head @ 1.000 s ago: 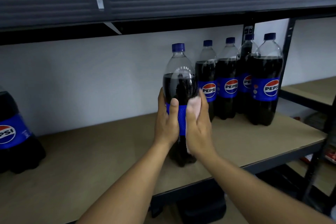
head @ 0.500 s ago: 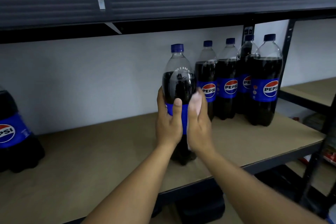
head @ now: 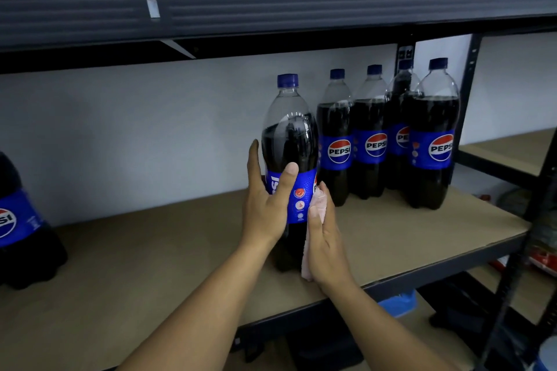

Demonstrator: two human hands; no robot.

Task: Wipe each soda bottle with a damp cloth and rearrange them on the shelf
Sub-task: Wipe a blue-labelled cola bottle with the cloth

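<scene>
Dark cola filled the held bottle (head: 289, 141), which was stood upright on the brown shelf board (head: 150, 265). It was clasped at its blue label by the left grip (head: 265, 208), with the thumb laid across the label front and the fingers wrapped round the bottle's left side. A pale pink cloth (head: 319, 203) was pressed against the bottle's right side by the right grip (head: 327, 241), whose thumb and bent fingers were closed on the bunched fabric. Four other bottles (head: 369, 141) were ranged in a tight cluster just right of the held bottle, set further back toward the white wall (head: 135, 135). One more bottle (head: 21, 229) was seen well to the held bottle's left, only partly in view. A dark ribbed beam (head: 271, 3) was fixed above the held bottle.
</scene>
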